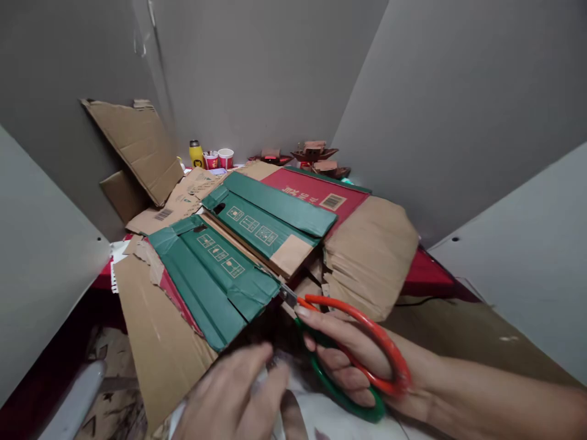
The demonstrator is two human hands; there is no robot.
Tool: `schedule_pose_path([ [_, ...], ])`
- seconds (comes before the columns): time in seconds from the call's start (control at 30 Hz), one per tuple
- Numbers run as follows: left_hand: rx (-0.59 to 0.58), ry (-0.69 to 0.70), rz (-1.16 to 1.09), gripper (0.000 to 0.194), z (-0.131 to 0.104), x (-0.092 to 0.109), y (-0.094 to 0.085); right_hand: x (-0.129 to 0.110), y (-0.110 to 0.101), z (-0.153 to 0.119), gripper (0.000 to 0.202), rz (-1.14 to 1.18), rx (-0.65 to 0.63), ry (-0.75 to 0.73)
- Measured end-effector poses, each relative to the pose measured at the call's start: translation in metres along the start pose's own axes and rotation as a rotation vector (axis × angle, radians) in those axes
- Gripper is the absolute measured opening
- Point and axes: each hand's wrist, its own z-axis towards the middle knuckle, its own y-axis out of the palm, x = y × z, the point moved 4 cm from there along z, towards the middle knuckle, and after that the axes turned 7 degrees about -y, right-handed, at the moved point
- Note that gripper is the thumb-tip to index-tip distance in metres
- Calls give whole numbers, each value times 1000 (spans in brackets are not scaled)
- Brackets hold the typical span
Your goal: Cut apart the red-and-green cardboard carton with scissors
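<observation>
My right hand [339, 348] is closed around scissors [385, 342] with one red and one green handle loop. Their blades reach up and left, into the edge of a flattened green cardboard box [202, 287], where the tips are hidden. A long slit parts this piece from another green panel [270, 226] printed with handling symbols. My left hand [233, 391], smeared by motion, hovers below the near edge of the cardboard. Its fingers are partly spread, and nothing shows in them.
More brown cardboard [142, 146] leans at the back left. A yellow bottle [196, 154], paper cups [225, 157] and several model boats [314, 151] stand along the back. A red cardboard panel [316, 195] lies beyond the green ones. Grey partition walls [266, 73] enclose the table.
</observation>
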Motion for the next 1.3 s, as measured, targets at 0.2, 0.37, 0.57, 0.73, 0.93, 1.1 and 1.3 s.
schedule_pose_path([
  [0.2, -187, -266, 806, 60, 58, -14, 5, -18, 12, -14, 45, 21, -55, 60],
  [0.37, -506, -266, 806, 54, 95, -18, -6, -4, -3, 16, 42, -130, -174, -97],
  [0.57, -601, -210, 763, 35, 123, -11, -26, 25, -11, 46, 40, -68, -334, -269],
  [0.73, -610, -116, 834, 42, 124, -8, -26, 1, -10, 24, 46, 61, -392, -88],
  [0.93, -340, 26, 853, 53, 88, -18, -10, -32, 0, 7, 73, 44, -468, 103],
  [1.1, -17, 149, 731, 48, 63, -34, 1, -40, -4, 14, 49, -205, -430, 196],
  [1.3, 132, 188, 681, 46, 44, -43, 14, -50, -4, 19, 38, -273, -337, 260],
])
